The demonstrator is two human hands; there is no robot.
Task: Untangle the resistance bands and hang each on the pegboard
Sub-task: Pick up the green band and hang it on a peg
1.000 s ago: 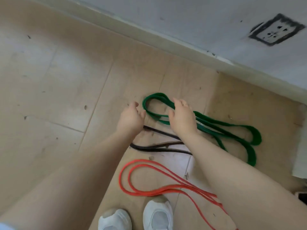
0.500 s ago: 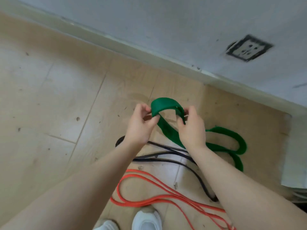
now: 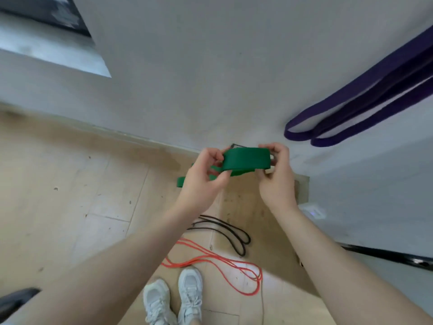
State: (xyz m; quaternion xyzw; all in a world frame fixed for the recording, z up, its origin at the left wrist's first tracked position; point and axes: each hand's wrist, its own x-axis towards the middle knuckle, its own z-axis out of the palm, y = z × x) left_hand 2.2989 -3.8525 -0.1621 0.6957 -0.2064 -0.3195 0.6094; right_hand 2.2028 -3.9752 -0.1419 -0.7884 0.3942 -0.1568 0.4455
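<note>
A wide green resistance band (image 3: 246, 159) is lifted off the floor in front of the wall. My left hand (image 3: 203, 179) pinches its left part and my right hand (image 3: 276, 177) grips its right end; the stretch between them is taut, and a lower loop shows left of my left wrist. On the floor below lie a thin black band (image 3: 230, 233) and a thin orange band (image 3: 225, 266), each in loose loops. A purple band (image 3: 365, 109) hangs folded against the wall at the upper right; its upper end runs out of view.
My two white shoes (image 3: 174, 301) stand on the tan tiled floor just before the orange band. A grey wall fills the top, with a window ledge (image 3: 54, 52) at upper left. A dark bar (image 3: 386, 254) crosses low on the right.
Both hands have raised the green band from the floor to wall height. The view tilted up, bringing the purple band and the window ledge into sight.
</note>
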